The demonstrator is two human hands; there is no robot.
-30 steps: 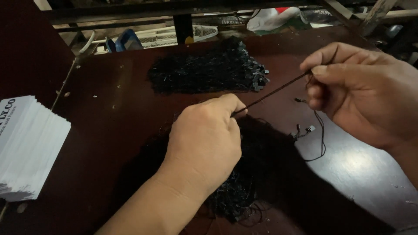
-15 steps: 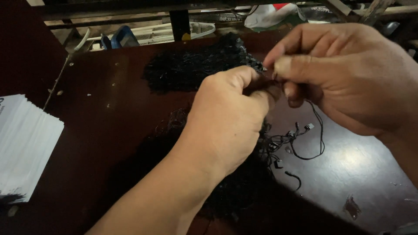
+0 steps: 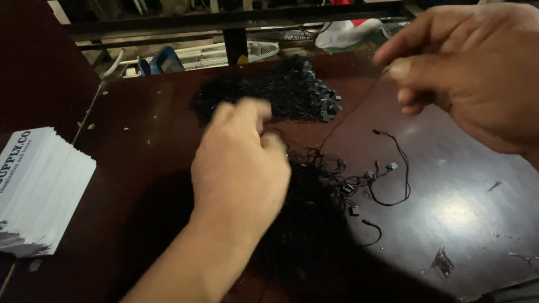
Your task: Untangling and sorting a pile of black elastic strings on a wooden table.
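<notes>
I am looking down on a dark reddish table (image 3: 140, 168) that is carrying everything here, and it is giving the hands a flat place to sort from. Two heaps of black string loops are lying on it: the far pile (image 3: 281, 90) is sitting tidy near the back edge, while the near pile (image 3: 314, 213) is sprawling loose under my wrists, within easy reach for picking. At the left edge a stack of white cards (image 3: 39, 191) is resting squared up. My left hand (image 3: 241, 174) is hovering over the near pile with its fingers curled downward, blurred, so I cannot tell whether it is gripping any strands. My right hand (image 3: 466, 73) is raised at the upper right, thumb and forefinger pinching closed on a thin black cord (image 3: 351, 115), which is running down slantwise towards the near pile (pulled taut, I judge, to draw one loop free). A few stray loops (image 3: 390, 174) are lying apart on the bare wood.
</notes>
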